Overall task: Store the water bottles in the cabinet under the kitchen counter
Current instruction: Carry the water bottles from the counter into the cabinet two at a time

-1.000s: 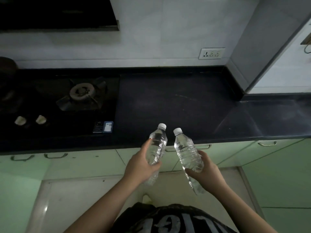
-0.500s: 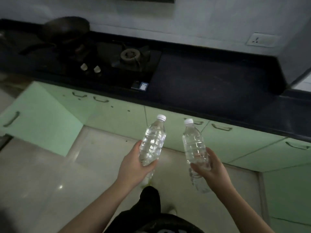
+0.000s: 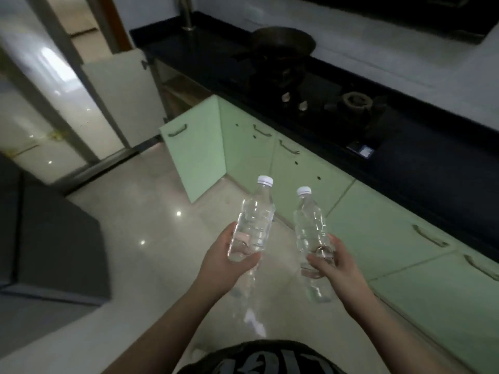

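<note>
— Holding one bottle apiece, were they? Where did the opening lie from the hands?

— Yes. The left hand [image 3: 229,261] was curled round the lower body of the left bottle [image 3: 255,221], and the right hand [image 3: 333,263] gripped the right bottle [image 3: 310,233] the same way. Both bottles stood near the middle of the frame, caps tilted up and away, long axes roughly parallel, just apart from each other. The open cabinet [image 3: 175,95] sat toward the upper left, beyond the swung-out green door [image 3: 197,149], under the dark counter [image 3: 216,60].

— Which hand was nearer?

— The left one, I judged, being on that side. The door stood between the hands and the opening, so the reach probably had to go round its free edge. What lay inside the cabinet was too dim to tell.
</note>
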Action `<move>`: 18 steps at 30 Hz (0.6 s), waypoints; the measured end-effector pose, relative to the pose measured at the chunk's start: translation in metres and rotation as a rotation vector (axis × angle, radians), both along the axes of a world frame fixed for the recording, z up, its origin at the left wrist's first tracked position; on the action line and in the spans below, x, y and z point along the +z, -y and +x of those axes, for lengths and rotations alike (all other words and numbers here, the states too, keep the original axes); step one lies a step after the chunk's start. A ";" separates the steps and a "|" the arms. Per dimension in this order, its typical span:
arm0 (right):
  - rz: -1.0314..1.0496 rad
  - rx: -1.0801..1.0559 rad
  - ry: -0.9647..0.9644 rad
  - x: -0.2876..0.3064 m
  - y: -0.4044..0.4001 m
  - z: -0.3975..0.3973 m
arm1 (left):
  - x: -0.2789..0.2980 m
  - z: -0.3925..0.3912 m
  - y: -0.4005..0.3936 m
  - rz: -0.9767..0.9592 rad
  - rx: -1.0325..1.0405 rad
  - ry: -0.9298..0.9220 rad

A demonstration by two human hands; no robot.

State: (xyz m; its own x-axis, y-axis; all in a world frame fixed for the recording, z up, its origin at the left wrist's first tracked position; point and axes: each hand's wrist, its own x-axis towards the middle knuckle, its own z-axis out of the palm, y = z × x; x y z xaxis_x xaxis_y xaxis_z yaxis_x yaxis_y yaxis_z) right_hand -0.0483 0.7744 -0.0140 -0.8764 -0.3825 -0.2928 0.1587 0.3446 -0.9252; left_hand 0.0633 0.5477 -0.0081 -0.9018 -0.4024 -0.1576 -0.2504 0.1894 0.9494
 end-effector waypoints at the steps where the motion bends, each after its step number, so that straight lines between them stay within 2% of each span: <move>1: -0.018 0.022 0.003 0.001 0.028 0.007 | 0.003 0.016 0.021 0.024 0.052 -0.011; 5: -0.096 0.147 0.035 0.001 0.127 0.036 | 0.001 0.073 0.104 0.138 0.220 0.019; 10: -0.170 0.278 0.049 0.013 0.223 0.070 | 0.001 0.121 0.181 0.242 0.322 0.031; 18: -0.221 0.420 0.110 0.019 0.333 0.057 | -0.009 0.115 0.264 0.298 0.435 -0.013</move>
State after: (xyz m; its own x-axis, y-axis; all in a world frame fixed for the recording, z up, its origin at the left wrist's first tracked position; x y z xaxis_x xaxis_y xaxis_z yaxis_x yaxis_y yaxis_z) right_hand 0.0091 0.4416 0.0052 -0.6012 -0.7601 -0.2465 0.1489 0.1966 -0.9691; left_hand 0.1785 0.2840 -0.0166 -0.6640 -0.6794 -0.3123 -0.2335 -0.2083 0.9498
